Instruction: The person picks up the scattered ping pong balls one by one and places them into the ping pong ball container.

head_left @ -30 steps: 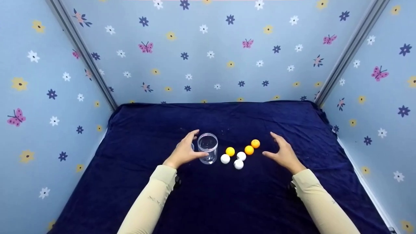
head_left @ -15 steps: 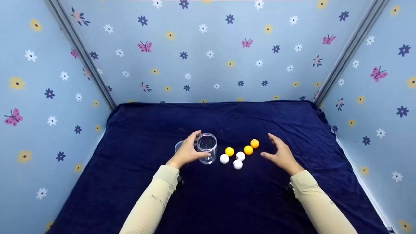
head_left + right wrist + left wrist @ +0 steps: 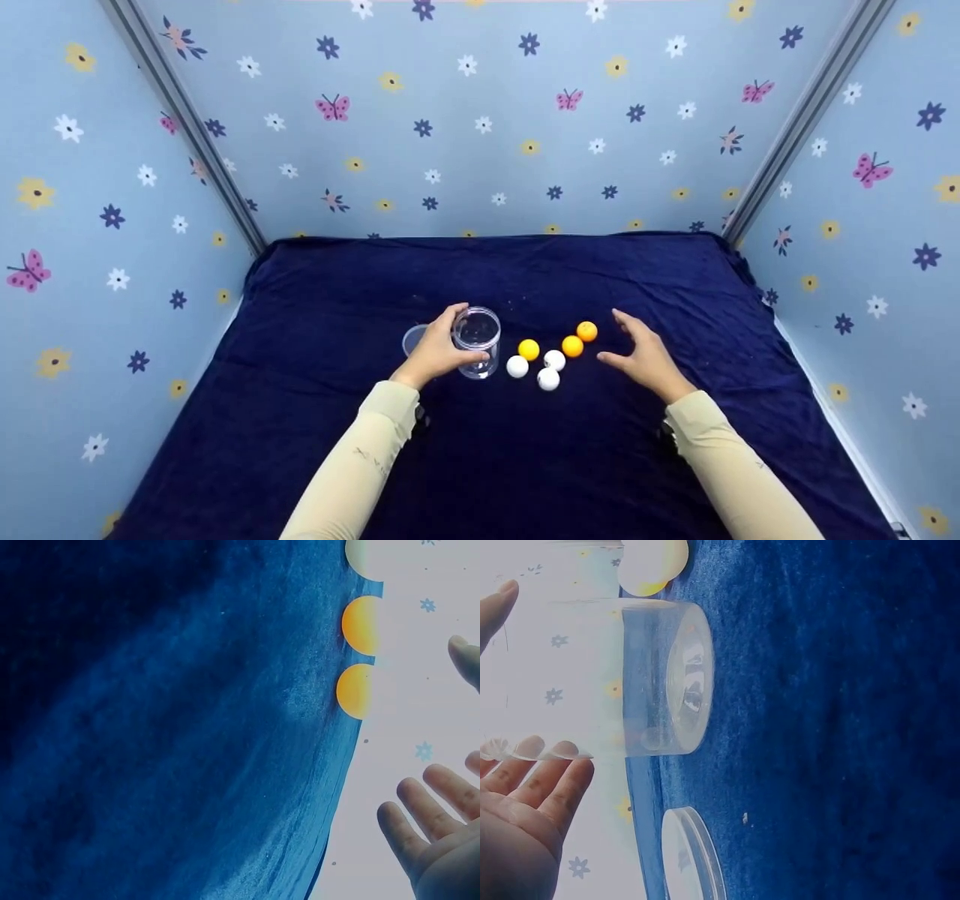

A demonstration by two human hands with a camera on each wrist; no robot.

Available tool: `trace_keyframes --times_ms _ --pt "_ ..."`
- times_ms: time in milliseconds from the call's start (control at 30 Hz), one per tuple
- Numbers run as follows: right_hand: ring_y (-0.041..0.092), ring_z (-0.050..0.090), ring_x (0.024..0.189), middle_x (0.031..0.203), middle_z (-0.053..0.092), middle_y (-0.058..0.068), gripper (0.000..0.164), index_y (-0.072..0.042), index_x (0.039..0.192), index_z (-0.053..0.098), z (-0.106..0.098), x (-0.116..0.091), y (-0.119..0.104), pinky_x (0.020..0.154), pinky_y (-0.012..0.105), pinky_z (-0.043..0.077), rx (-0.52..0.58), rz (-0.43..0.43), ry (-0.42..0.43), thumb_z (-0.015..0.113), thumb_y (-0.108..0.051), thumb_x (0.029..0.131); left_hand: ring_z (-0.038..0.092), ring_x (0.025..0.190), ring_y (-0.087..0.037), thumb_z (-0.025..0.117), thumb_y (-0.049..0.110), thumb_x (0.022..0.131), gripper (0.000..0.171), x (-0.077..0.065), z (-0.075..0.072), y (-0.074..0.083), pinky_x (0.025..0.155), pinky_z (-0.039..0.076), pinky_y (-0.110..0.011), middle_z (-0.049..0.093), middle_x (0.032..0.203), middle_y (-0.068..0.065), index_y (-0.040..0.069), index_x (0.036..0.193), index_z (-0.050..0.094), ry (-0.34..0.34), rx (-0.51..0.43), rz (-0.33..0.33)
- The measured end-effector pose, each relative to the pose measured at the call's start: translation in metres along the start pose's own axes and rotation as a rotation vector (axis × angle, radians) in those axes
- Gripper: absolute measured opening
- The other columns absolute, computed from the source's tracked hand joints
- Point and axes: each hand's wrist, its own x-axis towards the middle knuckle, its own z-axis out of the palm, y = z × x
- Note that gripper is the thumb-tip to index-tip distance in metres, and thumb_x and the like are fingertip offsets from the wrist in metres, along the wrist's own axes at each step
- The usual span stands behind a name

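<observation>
A clear plastic jar (image 3: 478, 345) stands upright and open-topped on the dark blue cloth. My left hand (image 3: 437, 351) holds it from the left, thumb across its near side and fingers round its far side. In the left wrist view, fingertips (image 3: 574, 765) touch the jar wall. Right of the jar lie table tennis balls: a yellow one (image 3: 529, 349), two orange ones, one of them (image 3: 572, 346) nearer, and three white ones, including one (image 3: 548, 379) in front. My right hand (image 3: 646, 360) hovers right of the orange balls, fingers spread, touching nothing.
A round clear lid (image 3: 412, 339) lies left of the jar, partly hidden behind the left hand. The dark blue cloth (image 3: 525, 465) covers the table. Flower-patterned walls (image 3: 480, 112) enclose it at the back and both sides.
My left hand has moved right and closed round the jar, uncovering more of the lid. My right hand has drifted slightly left towards the balls. The jar and balls stay in place.
</observation>
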Motion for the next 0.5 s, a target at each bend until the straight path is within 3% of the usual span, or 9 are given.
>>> trace_keyframes --times_ms 133,500 --pt "0.054 0.064 0.129 0.144 0.063 0.035 0.084 0.010 0.153 0.053 0.0022 0.0013 -0.0001 0.110 0.064 0.053 -0.016 -0.019 -0.002 0.095 -0.011 0.083 0.060 0.141 -0.042 0.102 0.021 0.073 0.104 0.0003 0.0014 -0.0003 0.124 0.044 -0.054 0.061 0.151 -0.029 -0.008 0.155 0.046 0.017 0.014 0.008" --pt "0.053 0.064 0.128 0.147 0.063 0.031 0.080 0.009 0.150 0.056 0.0069 0.0054 -0.0002 0.108 0.063 0.054 -0.011 -0.012 -0.010 0.095 -0.011 0.083 0.059 0.144 -0.037 0.101 0.019 0.074 0.094 0.0001 0.0021 0.0033 0.126 0.042 -0.048 0.063 0.151 -0.024 -0.005 0.149 0.050 0.016 0.008 -0.050"
